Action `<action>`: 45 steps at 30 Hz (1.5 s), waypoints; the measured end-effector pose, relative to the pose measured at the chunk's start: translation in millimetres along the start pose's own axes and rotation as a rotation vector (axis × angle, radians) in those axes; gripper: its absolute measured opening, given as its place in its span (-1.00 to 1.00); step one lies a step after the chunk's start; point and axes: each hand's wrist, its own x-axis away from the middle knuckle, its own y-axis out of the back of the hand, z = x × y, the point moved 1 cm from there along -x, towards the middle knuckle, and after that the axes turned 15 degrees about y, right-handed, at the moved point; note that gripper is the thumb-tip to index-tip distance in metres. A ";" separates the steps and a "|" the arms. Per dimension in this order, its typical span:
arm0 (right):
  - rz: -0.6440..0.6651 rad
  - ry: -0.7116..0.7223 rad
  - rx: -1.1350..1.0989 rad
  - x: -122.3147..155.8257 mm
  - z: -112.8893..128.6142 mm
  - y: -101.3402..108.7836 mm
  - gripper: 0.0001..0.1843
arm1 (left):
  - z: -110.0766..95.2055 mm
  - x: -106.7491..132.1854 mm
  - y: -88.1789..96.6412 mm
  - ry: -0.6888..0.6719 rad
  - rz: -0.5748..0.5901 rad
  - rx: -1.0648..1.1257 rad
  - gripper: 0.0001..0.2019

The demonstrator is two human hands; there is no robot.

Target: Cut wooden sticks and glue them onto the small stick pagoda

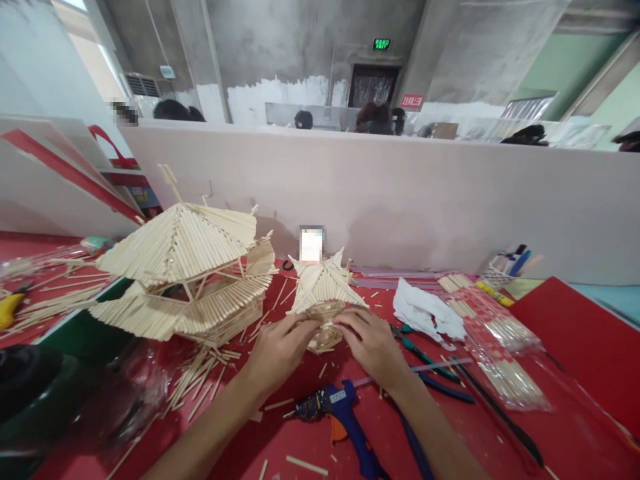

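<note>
A small pavilion model (324, 283) built from wooden sticks stands on the red tabletop in front of me. My left hand (287, 340) and my right hand (367, 337) meet at its near side, just under the roof edge. Fingers of both hands are bent and pinched close together there. Whatever lies between the fingertips is too small or hidden to make out. Below my hands a blue hot glue gun (345, 417) with an orange trigger lies on its side, its nozzle pointing left.
To the left stands a larger two-tiered stick pavilion (183, 267), with loose sticks (203, 383) below it. On the right are white tissue (427, 312), green-handled pliers (430, 360), bagged sticks (510, 373) and a pen basket (505, 265). A white partition (400, 180) rises behind.
</note>
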 end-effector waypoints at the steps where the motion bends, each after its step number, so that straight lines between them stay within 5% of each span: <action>1: 0.000 -0.014 0.002 -0.3 0.2 -1.0 -0.82 | 0.2 -0.1 -0.1 0.005 -0.001 0.001 -0.80; 8: 0.005 -0.087 0.041 -1.1 1.8 -4.7 -0.82 | -1.0 -2.7 2.5 0.006 -0.001 0.012 -0.78; 13: -0.028 0.011 -0.014 -0.9 0.2 1.1 -0.80 | -4.0 -5.5 7.6 -0.022 -0.012 -0.003 -0.76; 20: -0.024 0.150 0.043 3.5 1.9 3.0 -0.80 | -6.5 -8.4 17.8 -0.267 -0.009 -0.169 -0.75; 27: 0.048 0.124 -0.040 0.3 -1.2 13.6 -0.76 | -3.4 -7.9 15.7 -0.214 0.003 -0.155 -0.73; 30: 0.167 0.010 -0.142 -1.8 -8.9 35.3 -0.77 | -1.3 -6.6 13.0 -0.162 0.025 -0.140 -0.72; 38: 0.862 -0.482 0.033 16.7 -39.8 80.2 -0.80 | 5.4 -2.9 5.5 -0.163 0.000 -0.171 -0.68; 45: 0.873 -0.608 0.227 21.5 -50.1 63.0 -0.80 | 4.2 -4.5 4.5 -0.089 0.010 -0.119 -0.78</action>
